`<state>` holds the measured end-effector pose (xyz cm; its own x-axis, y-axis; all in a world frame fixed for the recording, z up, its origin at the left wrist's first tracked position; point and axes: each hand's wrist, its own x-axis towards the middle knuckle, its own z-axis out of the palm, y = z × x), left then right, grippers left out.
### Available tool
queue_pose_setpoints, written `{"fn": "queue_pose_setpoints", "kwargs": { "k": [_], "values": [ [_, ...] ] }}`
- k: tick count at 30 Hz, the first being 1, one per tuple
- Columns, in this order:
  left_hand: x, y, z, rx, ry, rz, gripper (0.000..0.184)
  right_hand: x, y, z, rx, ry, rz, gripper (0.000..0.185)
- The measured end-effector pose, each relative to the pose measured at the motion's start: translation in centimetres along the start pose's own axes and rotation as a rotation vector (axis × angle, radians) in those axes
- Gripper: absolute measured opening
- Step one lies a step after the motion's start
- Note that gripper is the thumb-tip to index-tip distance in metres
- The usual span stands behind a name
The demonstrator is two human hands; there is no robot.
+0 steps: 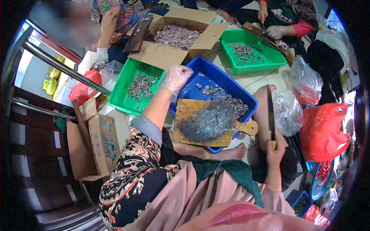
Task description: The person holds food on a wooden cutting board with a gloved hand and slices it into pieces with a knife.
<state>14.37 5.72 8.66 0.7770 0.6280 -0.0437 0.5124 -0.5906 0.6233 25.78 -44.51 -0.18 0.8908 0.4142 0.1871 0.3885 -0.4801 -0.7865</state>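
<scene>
My left hand point(177, 79), in a clear plastic glove, is closed at the left rim of the blue tub point(252, 98); whether it grips the rim or something small, I cannot make out. Small grey ring-shaped slices point(231, 102) lie inside that tub. Across its near edge rests a wooden cutting board point(179, 129), darkened in the middle, its handle pointing right. On the right, my bare right hand point(275, 155) is wrapped round the handle of a knife point(271, 113), whose long dark blade points away from me beside my leg.
Green tubs point(115, 98) point(250, 69) with similar slices flank an open cardboard box point(148, 52) of chopped pieces. Another person's hands point(275, 32) work over a board at the back right. A person sits back left. Red bags point(323, 133) and a cardboard carton point(106, 144) stand at the sides.
</scene>
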Motion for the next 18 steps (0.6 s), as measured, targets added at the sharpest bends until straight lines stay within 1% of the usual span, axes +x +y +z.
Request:
{"fn": "queue_pose_setpoints", "kwargs": {
  "k": [1, 3, 4, 5, 7, 9, 11, 12, 14, 15, 16, 17, 18],
  "values": [
    [1.7, -1.5, -0.3, 0.027, 0.01, -0.003, 0.039, 1.7, 0.7, -0.6, -0.061, 0.076, -0.134, 0.031],
    [6.1, -4.6, -0.9, 0.178, 0.071, -0.058, 0.04, 4.1, 0.9, -2.2, -0.089, 0.049, 0.056, 0.02],
    [7.5, -5.1, -1.6, 0.184, 0.098, -0.053, 0.04, 5.6, 1.2, -2.6, -0.095, 0.028, 0.058, 0.017],
    [9.4, -5.7, -2.3, 0.203, 0.105, -0.055, 0.04, 6.8, 2.1, -2.0, -0.127, 0.065, -0.001, 0.018],
    [15.0, -10.2, -3.2, 0.3, 0.095, 0.081, 0.039, 8.2, 3.9, -0.7, -0.144, 0.049, -0.004, 0.019],
    [19.3, -11.3, -5.0, 0.844, 0.042, 0.189, 0.038, 8.0, 5.2, 1.1, -0.102, 0.061, 0.055, 0.019],
    [24.7, -16.1, -5.5, 0.942, 0.097, 0.198, 0.035, 7.9, 5.6, 1.8, -0.095, 0.06, 0.08, 0.019],
    [25.8, -16.6, -5.4, 0.995, 0.113, 0.2, 0.034, 7.8, 5.4, 1.7, -0.107, 0.045, 0.088, 0.018],
    [27.9, -17.1, -4.6, 0.704, 0.213, -0.087, 0.035, 7.4, 5.9, 1.8, -0.091, 0.027, 0.113, 0.018],
    [28.6, -16.2, -4.3, 0.554, 0.259, -0.226, 0.035, 7.3, 6.0, 2.0, -0.121, 0.051, 0.086, 0.018],
    [28.0, -14.3, -4.3, 0.532, 0.181, -0.324, 0.045, 7.3, 5.9, 2.1, -0.153, 0.075, 0.057, 0.017],
    [27.8, -13.4, -3.8, 0.6, 0.101, -0.319, 0.044, 7.3, 5.7, 2.1, -0.188, 0.1, 0.026, 0.017],
    [27.6, -12.8, -3.2, 0.667, 0.02, -0.314, 0.043, 7.4, 5.5, 2.0, -0.177, 0.093, 0.054, 0.017]
  ]
}}
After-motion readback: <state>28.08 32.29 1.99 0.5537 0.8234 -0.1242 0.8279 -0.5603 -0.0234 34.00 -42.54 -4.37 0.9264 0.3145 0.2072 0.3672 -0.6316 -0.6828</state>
